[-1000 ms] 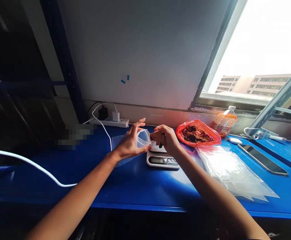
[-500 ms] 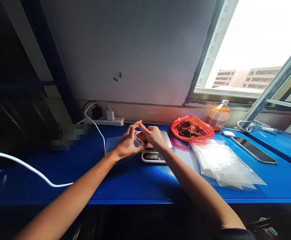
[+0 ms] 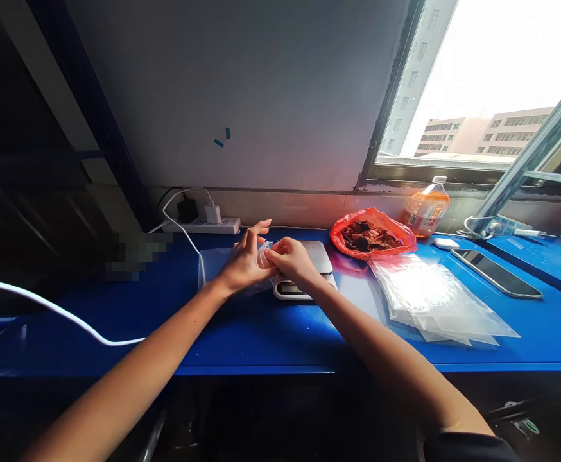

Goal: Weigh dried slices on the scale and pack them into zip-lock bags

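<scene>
A clear plastic bag [image 3: 262, 255] is bunched between my two hands. Its flat lower part [image 3: 212, 262] spreads out to the left, over the blue tabletop. My left hand [image 3: 248, 264] grips the bag near its mouth, with some fingers raised. From the other side my right hand [image 3: 291, 258] pinches the bag's edge, its thumb and fingers together. Below and behind my right hand sits a white kitchen scale [image 3: 319, 258], its display partly covered. Whatever lies inside the bag is hidden by my hands.
A red plastic bag [image 3: 334, 239] of dried brown pieces [image 3: 368, 237] stands at the back, beside an orange drink bottle [image 3: 427, 208]. Several clear bags [image 3: 434, 301] lie on the right, near a phone [image 3: 497, 273]. A power strip [image 3: 184, 226] and white cable [image 3: 69, 319] are left.
My hands have come closer together at the bag's mouth. The dark piece seen at my right fingers before no longer shows. The view has tilted slightly.
</scene>
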`<state>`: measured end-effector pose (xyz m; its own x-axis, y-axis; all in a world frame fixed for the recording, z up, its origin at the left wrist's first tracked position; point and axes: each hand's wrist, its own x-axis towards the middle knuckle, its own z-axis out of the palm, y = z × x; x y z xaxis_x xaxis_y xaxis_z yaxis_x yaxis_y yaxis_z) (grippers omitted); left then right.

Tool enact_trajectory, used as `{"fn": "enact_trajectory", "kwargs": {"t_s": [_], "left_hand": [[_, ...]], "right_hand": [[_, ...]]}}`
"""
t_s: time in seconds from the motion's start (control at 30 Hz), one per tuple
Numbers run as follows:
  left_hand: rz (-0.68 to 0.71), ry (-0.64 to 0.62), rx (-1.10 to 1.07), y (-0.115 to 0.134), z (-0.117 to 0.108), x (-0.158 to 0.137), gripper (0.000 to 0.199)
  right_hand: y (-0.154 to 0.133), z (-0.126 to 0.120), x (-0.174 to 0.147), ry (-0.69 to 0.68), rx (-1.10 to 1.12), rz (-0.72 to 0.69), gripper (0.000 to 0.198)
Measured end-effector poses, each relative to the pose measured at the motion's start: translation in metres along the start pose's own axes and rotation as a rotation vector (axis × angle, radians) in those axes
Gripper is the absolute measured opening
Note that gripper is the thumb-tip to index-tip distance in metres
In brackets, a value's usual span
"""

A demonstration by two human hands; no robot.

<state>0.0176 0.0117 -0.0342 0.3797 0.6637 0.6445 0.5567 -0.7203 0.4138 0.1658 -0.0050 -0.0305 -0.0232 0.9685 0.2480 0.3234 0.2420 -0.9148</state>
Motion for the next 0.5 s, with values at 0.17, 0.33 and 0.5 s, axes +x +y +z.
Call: {"fn": "enact_trajectory", "kwargs": {"t_s": [0.17,0.33,0.5], "left_hand": [[0.009,-0.146,0.114,-0.006,-0.001,0.000,0.110],[-0.025,-0.176,0.012,-0.010,-0.020,0.005,0.113],[-0.137,0.009,-0.105,-0.020,-0.041,0.013,0.097]], "right_hand": [[-0.004,0.007,-0.005,-0.093,-0.004,-0.109,0.044],[-0.012,0.001,-0.007,-0.164,-0.033,-0.210,0.025],[-0.014,-0.003,-0.004,-0.072,-0.020,-0.137,0.028]]}}
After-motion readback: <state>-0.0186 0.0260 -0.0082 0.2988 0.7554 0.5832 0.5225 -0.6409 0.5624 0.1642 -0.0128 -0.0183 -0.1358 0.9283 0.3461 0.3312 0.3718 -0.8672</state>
